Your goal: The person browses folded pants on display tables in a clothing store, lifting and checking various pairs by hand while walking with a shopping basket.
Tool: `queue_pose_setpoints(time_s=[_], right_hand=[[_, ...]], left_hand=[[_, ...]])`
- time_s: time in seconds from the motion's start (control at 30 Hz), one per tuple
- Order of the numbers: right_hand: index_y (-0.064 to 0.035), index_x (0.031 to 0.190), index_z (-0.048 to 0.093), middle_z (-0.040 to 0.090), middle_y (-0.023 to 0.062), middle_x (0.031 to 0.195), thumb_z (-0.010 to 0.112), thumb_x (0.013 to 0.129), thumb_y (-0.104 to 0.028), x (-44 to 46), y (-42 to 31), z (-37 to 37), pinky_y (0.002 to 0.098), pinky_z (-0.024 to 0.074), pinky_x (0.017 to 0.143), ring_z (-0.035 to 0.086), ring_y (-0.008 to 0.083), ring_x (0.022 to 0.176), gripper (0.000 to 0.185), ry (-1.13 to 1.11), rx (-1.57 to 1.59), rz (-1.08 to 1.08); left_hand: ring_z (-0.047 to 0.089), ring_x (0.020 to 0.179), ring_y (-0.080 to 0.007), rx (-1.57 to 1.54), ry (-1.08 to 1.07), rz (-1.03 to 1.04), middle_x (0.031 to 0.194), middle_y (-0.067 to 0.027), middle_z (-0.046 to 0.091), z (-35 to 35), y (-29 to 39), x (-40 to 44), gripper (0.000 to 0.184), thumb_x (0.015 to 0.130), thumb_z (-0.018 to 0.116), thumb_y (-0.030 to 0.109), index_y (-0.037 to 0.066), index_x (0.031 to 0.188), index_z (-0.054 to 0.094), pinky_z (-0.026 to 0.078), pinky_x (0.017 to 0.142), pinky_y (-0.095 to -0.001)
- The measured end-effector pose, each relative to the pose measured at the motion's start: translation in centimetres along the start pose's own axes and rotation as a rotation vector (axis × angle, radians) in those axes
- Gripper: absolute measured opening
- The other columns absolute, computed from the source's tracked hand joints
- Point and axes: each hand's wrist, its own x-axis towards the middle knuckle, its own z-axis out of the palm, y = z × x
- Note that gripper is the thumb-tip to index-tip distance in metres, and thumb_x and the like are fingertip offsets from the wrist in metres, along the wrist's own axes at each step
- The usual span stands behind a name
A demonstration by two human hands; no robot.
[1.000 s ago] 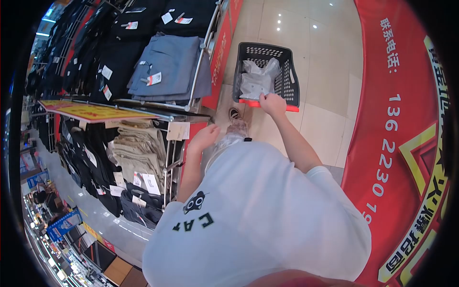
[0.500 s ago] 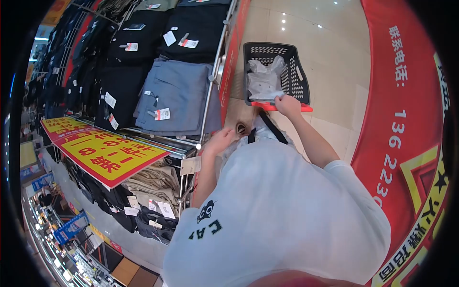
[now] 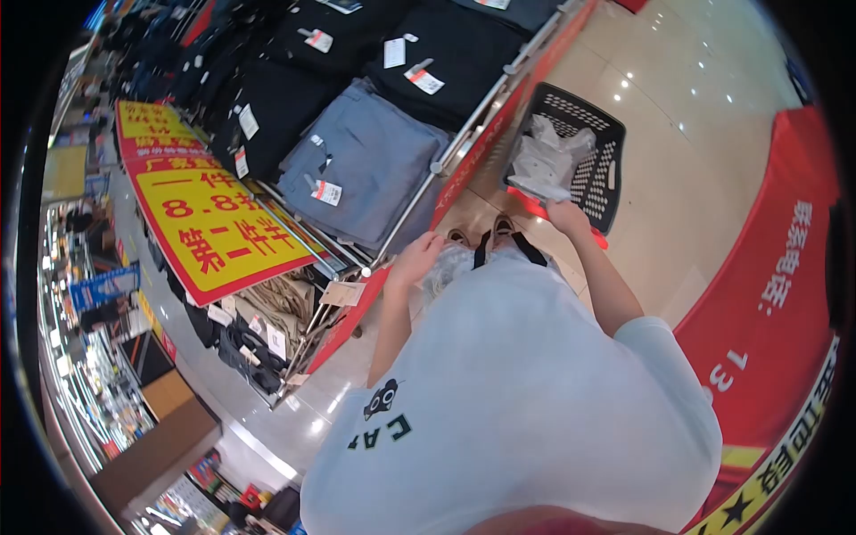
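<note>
My right hand (image 3: 568, 217) is wrapped round the red handle of a black shopping basket (image 3: 606, 169) in front of me. Inside the basket lies a crumpled translucent plastic bag (image 3: 548, 159). My left hand (image 3: 419, 257) hangs near the corner of the clothes rack (image 3: 357, 267), its fingers loosely curled, and whether it holds anything cannot be made out. Below and beside it, some clear plastic shows by my legs. Folded grey-blue trousers (image 3: 361, 165) with a tag lie on the rack to the left, next to stacks of black trousers (image 3: 446, 67).
A yellow and red sale sign (image 3: 214, 227) juts from the rack's near end. Beige and dark folded clothes (image 3: 276, 303) sit on a lower shelf. A red banner (image 3: 767, 259) stands along the right side. Tiled floor (image 3: 660, 116) lies beyond the basket.
The view has turned, so the rack now slants and the sale sign shows more fully. The basket has shifted right in view, still in my right hand. Both shoes are now visible.
</note>
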Motion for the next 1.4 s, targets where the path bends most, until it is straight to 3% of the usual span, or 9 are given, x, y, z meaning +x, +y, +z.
queue_pose_setpoints(time_s=[0.07, 0.13, 0.3, 0.67, 0.77, 0.97, 1.2, 1.27, 1.4], right_hand=[[0.0067, 0.121, 0.061, 0.053, 0.0325, 0.132, 0.034, 0.091, -0.046, 1.6, 0.2, -1.3, 0.0450, 0.0377, 0.109, 0.051, 0.0428, 0.126, 0.067, -0.064, 0.006, 0.012], [0.0070, 0.122, 0.061, 0.053, 0.0329, 0.131, 0.034, 0.091, -0.046, 2.7, 0.5, -1.6, 0.0446, 0.0376, 0.109, 0.051, 0.0428, 0.126, 0.067, -0.061, -0.008, -0.008], [0.0085, 0.121, 0.061, 0.056, 0.0347, 0.125, 0.036, 0.089, -0.046, 3.2, -0.1, -2.0, 0.0442, 0.0386, 0.107, 0.052, 0.0444, 0.124, 0.068, -0.024, 0.008, -0.013], [0.0045, 0.100, 0.069, 0.063, 0.0334, 0.109, 0.036, 0.090, -0.043, 4.9, 1.1, -1.3, 0.0474, 0.0427, 0.099, 0.060, 0.0453, 0.110, 0.058, 0.019, -0.004, -0.065], [0.0058, 0.094, 0.070, 0.065, 0.0326, 0.103, 0.037, 0.091, -0.043, 5.2, 1.2, -0.9, 0.0474, 0.0443, 0.096, 0.061, 0.0457, 0.107, 0.059, 0.067, 0.026, -0.067], [0.0036, 0.106, 0.069, 0.064, 0.0328, 0.108, 0.039, 0.093, -0.043, 4.3, 0.3, -0.8, 0.0478, 0.0446, 0.098, 0.061, 0.0458, 0.109, 0.058, 0.181, -0.010, -0.026], [0.0036, 0.092, 0.071, 0.067, 0.0304, 0.093, 0.038, 0.093, -0.045, 3.2, -1.3, -0.9, 0.0497, 0.0490, 0.087, 0.064, 0.0462, 0.095, 0.059, 0.480, -0.007, 0.006], [0.0030, 0.088, 0.071, 0.067, 0.0295, 0.091, 0.038, 0.093, -0.045, 3.6, -1.8, -1.4, 0.0513, 0.0494, 0.085, 0.065, 0.0463, 0.093, 0.058, 0.531, 0.008, 0.058], [0.0014, 0.085, 0.071, 0.068, 0.0286, 0.090, 0.037, 0.094, -0.046, 5.5, -2.1, -3.1, 0.0514, 0.0500, 0.081, 0.065, 0.0457, 0.091, 0.059, 0.585, 0.027, 0.038]], left_hand=[[0.062, 0.109, -0.0378, -0.044, 0.062, -0.037, 0.111, -0.0229, 0.066, 0.6, 0.4, 0.4, 0.043, 0.099, 0.046, 0.039, 0.002, 0.115, 0.062, 0.048, 0.091, -0.0411], [0.063, 0.106, -0.0316, -0.092, -0.019, -0.017, 0.111, -0.0193, 0.067, 2.0, -0.8, -0.1, 0.041, 0.100, 0.048, 0.035, 0.001, 0.117, 0.062, 0.047, 0.093, -0.0368], [0.063, 0.107, -0.0307, -0.111, -0.022, -0.119, 0.112, -0.0187, 0.066, 3.5, -1.0, -1.7, 0.040, 0.100, 0.048, 0.035, 0.001, 0.117, 0.062, 0.046, 0.094, -0.0375], [0.063, 0.107, -0.0334, -0.119, 0.004, -0.034, 0.113, -0.0202, 0.066, 2.1, -1.5, 0.3, 0.040, 0.100, 0.046, 0.035, 0.002, 0.116, 0.061, 0.047, 0.092, -0.0395], [0.064, 0.100, -0.0289, -0.183, 0.036, -0.113, 0.107, -0.0165, 0.066, 0.0, -1.5, 0.3, 0.040, 0.100, 0.047, 0.035, 0.000, 0.116, 0.060, 0.048, 0.088, -0.0374], [0.061, 0.088, -0.0137, -0.466, 0.110, -0.071, 0.097, -0.0050, 0.063, -4.6, -3.0, 0.4, 0.037, 0.101, 0.048, 0.032, 0.002, 0.119, 0.060, 0.049, 0.078, -0.0291], [0.063, 0.070, -0.0149, -0.591, 0.840, -0.176, 0.097, -0.0089, 0.064, -7.5, -7.0, 0.5, 0.035, 0.100, 0.052, 0.026, 0.000, 0.123, 0.057, 0.052, 0.061, -0.0276], [0.064, 0.065, -0.0163, -0.198, 1.128, -0.237, 0.093, -0.0122, 0.064, -6.9, -9.6, 1.5, 0.042, 0.099, 0.054, 0.025, -0.004, 0.129, 0.049, 0.052, 0.056, -0.0281], [0.064, 0.060, -0.0183, -0.634, 0.920, -0.357, 0.094, -0.0163, 0.064, -6.9, -7.4, 0.8, 0.050, 0.098, 0.056, 0.027, -0.006, 0.133, 0.042, 0.053, 0.051, -0.0289]])
